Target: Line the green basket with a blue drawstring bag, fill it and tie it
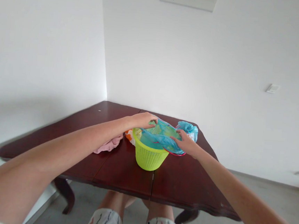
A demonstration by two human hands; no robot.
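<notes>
A lime-green plastic basket (150,157) with slotted sides stands upright on the table. A thin translucent blue plastic bag (166,142) with a pink-red edge lies spread across its mouth, partly inside and partly draped over the right rim. At the far left of the rim, my left hand (144,119) has its fingers curled at the bag's edge. My right hand (187,143) holds the bag's right side, thumb and forefinger a little apart; its other fingers are hidden. Beyond the right hand sits a bunched blue bag (188,127) with something whitish below.
Pink cloth (110,145) lies left of the basket, partly behind my left forearm. An orange-and-white item (130,136) touches the basket's left side. The dark red wooden table (185,185) meets white walls at the back, and my knees are under its front edge.
</notes>
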